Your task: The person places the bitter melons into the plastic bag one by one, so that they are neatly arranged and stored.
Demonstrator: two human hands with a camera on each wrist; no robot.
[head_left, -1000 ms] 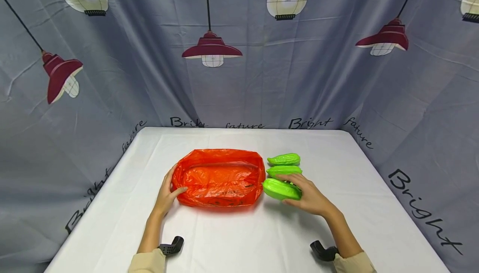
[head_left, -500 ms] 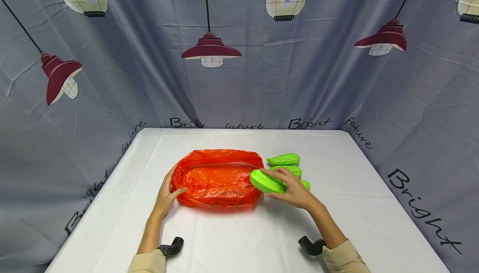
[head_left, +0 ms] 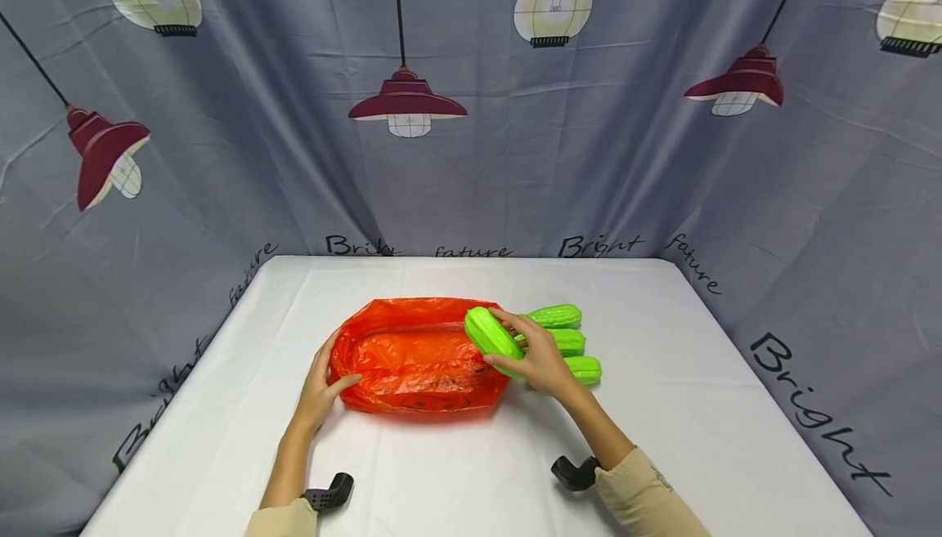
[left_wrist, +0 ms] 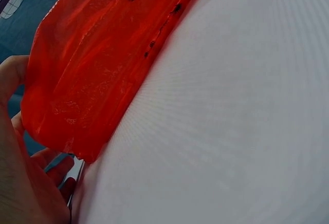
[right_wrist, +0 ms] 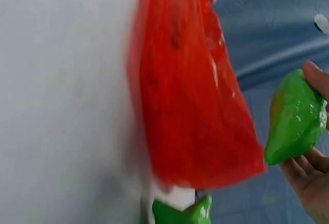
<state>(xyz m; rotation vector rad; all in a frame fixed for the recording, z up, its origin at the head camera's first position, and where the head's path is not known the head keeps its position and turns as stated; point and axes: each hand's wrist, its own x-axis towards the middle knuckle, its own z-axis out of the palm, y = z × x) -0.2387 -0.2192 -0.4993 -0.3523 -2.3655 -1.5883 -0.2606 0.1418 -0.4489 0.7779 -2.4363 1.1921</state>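
Note:
In the head view, a red plastic bag (head_left: 412,365) stands on the white table with its wide mouth facing up. My left hand (head_left: 316,390) holds the bag's left rim, thumb over the inside and fingers along the outside. The left wrist view shows those fingers (left_wrist: 59,170) behind the bag's red wall (left_wrist: 92,80). My right hand (head_left: 537,357) grips a bright green bitter melon (head_left: 491,334), raised over the bag's right rim and tilted. In the right wrist view, thumb and fingers clasp this melon (right_wrist: 295,121) above the bag's edge.
Three more bitter melons (head_left: 557,316) lie in a column just right of the bag, partly behind my right hand. White cloth (head_left: 427,472) covers the table. A grey curtain (head_left: 471,177) with printed lamps hangs behind it. Each wrist wears a black camera mount (head_left: 331,492).
My right hand has lifted the bitter melon from beside the others and carried it left, over the bag's right rim, turning it more upright. The left hand keeps its hold on the bag.

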